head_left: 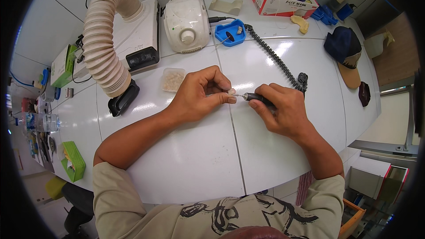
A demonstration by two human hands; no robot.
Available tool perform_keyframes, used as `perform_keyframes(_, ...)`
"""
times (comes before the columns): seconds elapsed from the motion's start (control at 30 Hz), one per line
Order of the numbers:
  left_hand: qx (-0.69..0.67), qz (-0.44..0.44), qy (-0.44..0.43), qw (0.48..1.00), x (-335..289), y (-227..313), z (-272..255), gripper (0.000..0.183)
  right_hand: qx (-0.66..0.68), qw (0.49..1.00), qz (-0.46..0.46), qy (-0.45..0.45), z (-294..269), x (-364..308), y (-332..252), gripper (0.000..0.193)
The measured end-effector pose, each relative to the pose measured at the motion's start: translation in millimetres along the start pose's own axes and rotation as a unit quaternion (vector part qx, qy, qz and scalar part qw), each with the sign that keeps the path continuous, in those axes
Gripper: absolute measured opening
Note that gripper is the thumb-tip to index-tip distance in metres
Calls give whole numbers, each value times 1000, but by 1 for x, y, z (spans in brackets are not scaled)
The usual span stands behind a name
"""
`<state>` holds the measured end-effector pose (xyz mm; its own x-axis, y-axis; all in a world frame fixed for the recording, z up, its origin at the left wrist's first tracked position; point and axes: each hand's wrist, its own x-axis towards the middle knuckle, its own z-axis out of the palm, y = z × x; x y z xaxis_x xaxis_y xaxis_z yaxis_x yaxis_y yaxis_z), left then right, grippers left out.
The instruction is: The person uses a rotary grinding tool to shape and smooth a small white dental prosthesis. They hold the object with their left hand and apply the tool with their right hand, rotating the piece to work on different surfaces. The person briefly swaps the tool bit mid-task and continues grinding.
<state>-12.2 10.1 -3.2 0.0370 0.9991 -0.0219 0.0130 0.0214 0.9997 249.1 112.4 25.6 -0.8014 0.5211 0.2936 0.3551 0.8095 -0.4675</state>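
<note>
Between the thumb and fingertips of my left hand (195, 95) is a small tooth-coloured piece (231, 91), partly hidden by the fingers. My right hand (283, 108) is closed around a dark rotary handpiece (258, 99), held like a pen. Its thin metal bur points left and reaches the small piece, though whether they touch I cannot tell. A black coiled cord (276, 54) runs from the back of the table down behind my right hand. Beside my left wrist sits a clear plastic box (173, 79) of small pale pieces.
A ribbed suction hose (99, 40) with a black nozzle (124, 98) arches at the left. Behind my hands stand a white control unit (186, 23) and a blue tray (231, 32). A mask box (283, 0), cap (345, 51) and green basket (73, 161) lie further out.
</note>
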Motion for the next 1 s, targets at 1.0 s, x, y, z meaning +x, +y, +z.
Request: perform_keyframes(1.0, 21, 2, -2, 1000, -1, 4, 1, 21, -4, 1000, 22, 6, -1, 0, -2, 24)
